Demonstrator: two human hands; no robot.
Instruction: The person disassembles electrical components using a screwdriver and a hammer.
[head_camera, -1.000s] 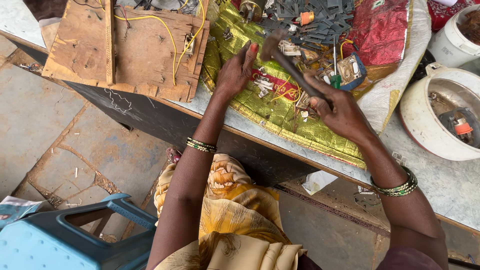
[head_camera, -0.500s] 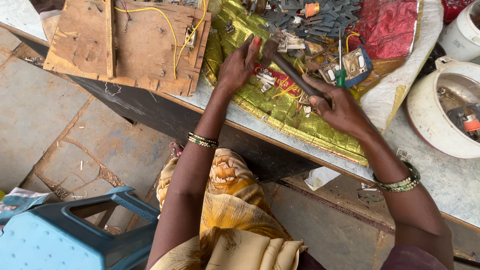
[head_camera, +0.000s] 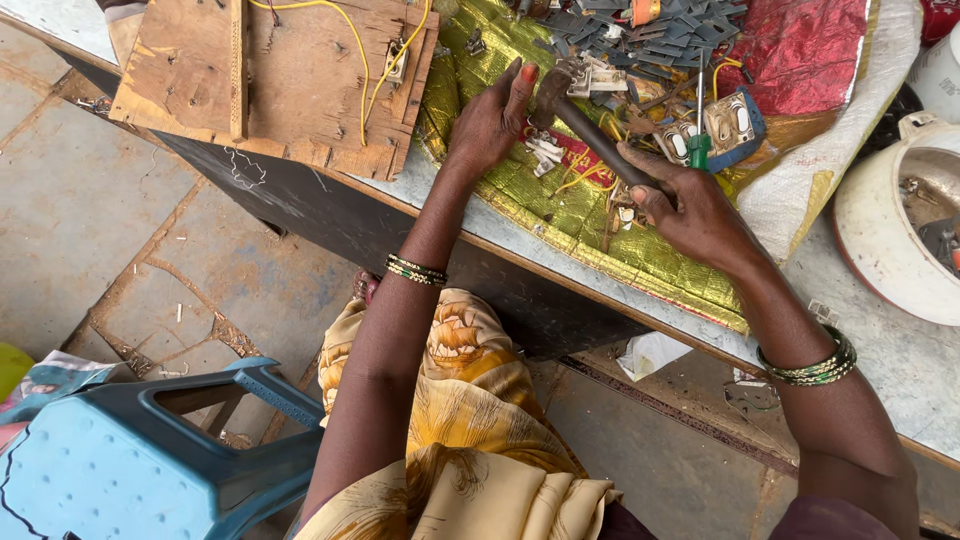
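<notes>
At the lower left of the frame I see a blue plastic stool (head_camera: 150, 470) on the paved floor. At lower centre, a yellow patterned garment (head_camera: 470, 420) covers my lap. Both forearms rise from there, each wearing green and gold bangles.

My right hand (head_camera: 690, 205), right of centre, is closed around the dark handle of a hammer (head_camera: 590, 125). The hammer runs diagonally up and to the left, with its head at upper centre. My left hand (head_camera: 490, 120) lies flat on the gold foil cloth (head_camera: 580, 225), fingers extended, not gripping anything; its fingertips sit just beside the hammer head. Small white switch parts (head_camera: 545, 152) lie on the cloth between the two hands.

Beyond the hands, at top centre, a pile of grey metal strips (head_camera: 640, 35) rests on the cloth, beside a red foil sheet (head_camera: 800, 50). At upper left sits a wooden board (head_camera: 280, 80) with yellow wire. A white pot (head_camera: 890, 230) stands at the right edge.
</notes>
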